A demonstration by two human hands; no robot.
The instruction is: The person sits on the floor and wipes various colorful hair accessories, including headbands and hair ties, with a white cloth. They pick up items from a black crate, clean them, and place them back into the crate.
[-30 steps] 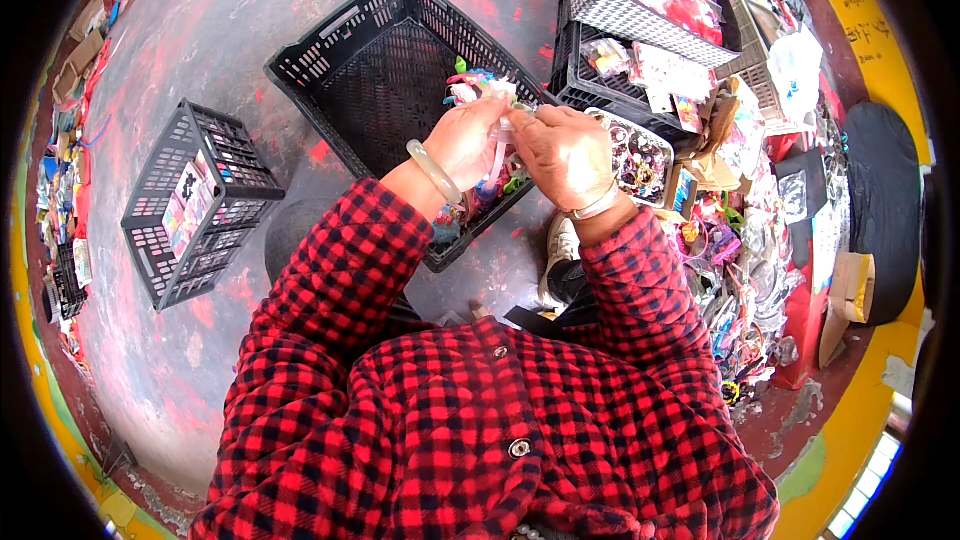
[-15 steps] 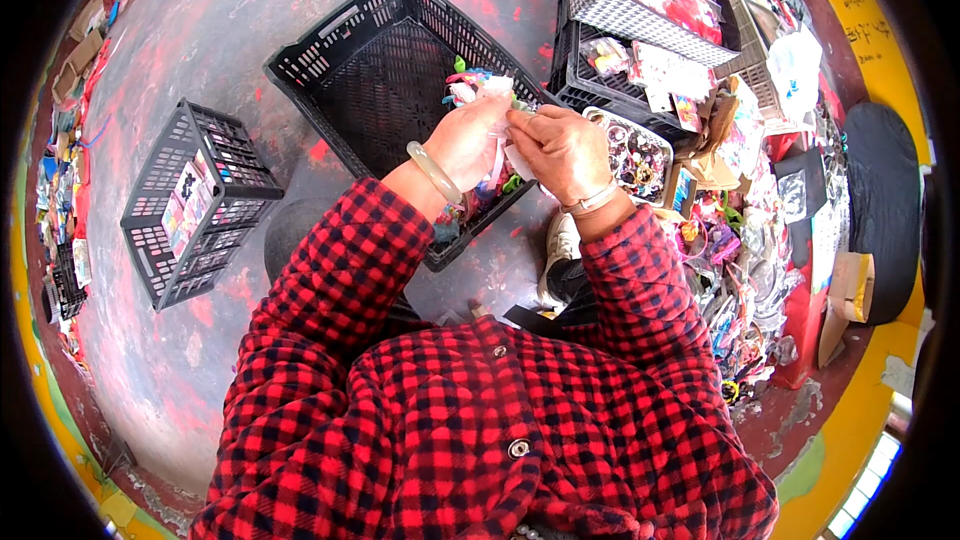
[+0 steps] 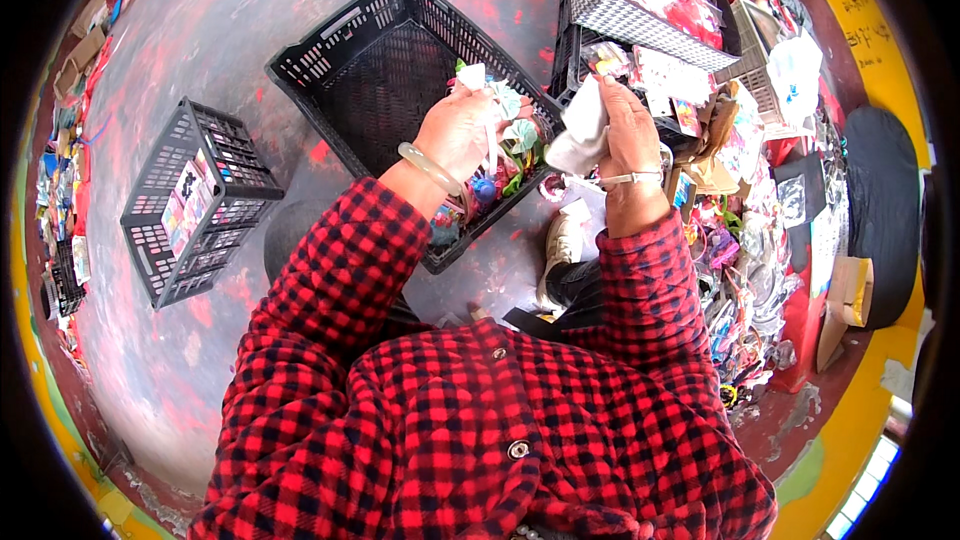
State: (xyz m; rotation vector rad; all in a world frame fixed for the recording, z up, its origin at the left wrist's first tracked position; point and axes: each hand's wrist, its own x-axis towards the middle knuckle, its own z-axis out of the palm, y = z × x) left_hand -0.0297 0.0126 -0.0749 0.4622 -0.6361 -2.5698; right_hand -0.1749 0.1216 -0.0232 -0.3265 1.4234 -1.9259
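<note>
My left hand (image 3: 458,135) is closed above the near right end of a black plastic crate (image 3: 345,38). A narrow white strip (image 3: 491,145) hangs at its fingers, and a small white piece (image 3: 472,76) sticks out past the fingertips. My right hand (image 3: 630,128), farther right beyond the crate's edge, grips a crumpled white sheet (image 3: 580,132); whether it is film, paper or cloth I cannot tell. Beneath and between the hands, small colourful items (image 3: 522,136) lie in the crate, pale green flower shapes and a blue ball (image 3: 484,188) among them.
A smaller black crate (image 3: 200,240) with a printed card (image 3: 188,198) stands at left. On the right are a stacked grey basket (image 3: 650,28) full of packets, a cardboard piece (image 3: 712,165) and a heap of bright accessories (image 3: 735,270). My shoe (image 3: 562,245) is near the crate's corner.
My hands were together over the crate and are now apart. The right hand has moved right with the white sheet, covering the tray of small rings. The left hand has shifted slightly left.
</note>
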